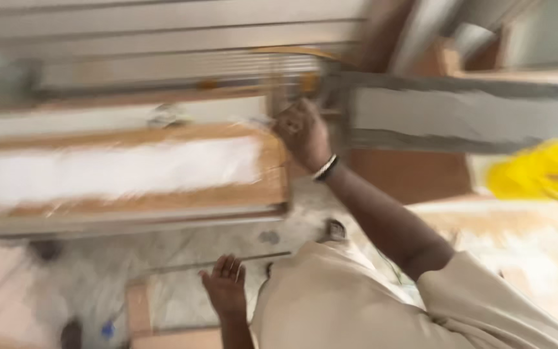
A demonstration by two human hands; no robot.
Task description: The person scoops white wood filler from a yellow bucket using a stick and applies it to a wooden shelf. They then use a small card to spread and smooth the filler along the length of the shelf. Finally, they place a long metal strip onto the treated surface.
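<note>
Dusty floor [117,271], pale and streaked, fills the lower left under heavy motion blur, so fine detail is mostly lost. Long wooden boards [130,165] with white faces lie stacked across the left and centre, edges brown, ends lined up near the middle of the view; likely stacked flat so they stay put while one end is handled. Right hand [303,132] reaches up and forward to that end of the stack, fingers curled in a closed fist right at the corner where the boards meet a grey metal-looking bar [460,116] running off to the right; cannot tell whether the fist grips the board end, a small tool, or just presses there. A band [325,167] sits on that wrist. Left hand [226,284] hangs low near the floor, fingers spread and loosely bent, holding nothing, touching nothing visible; seems held out for balance while the body leans. Cream sleeve and shirt [350,304] cover the lower right. Yellow crumpled item [540,171], bag or cloth, sits at the right edge, well apart from both hands. Small blue object [108,330] lies on the floor at bottom left, too blurred to identify.
</note>
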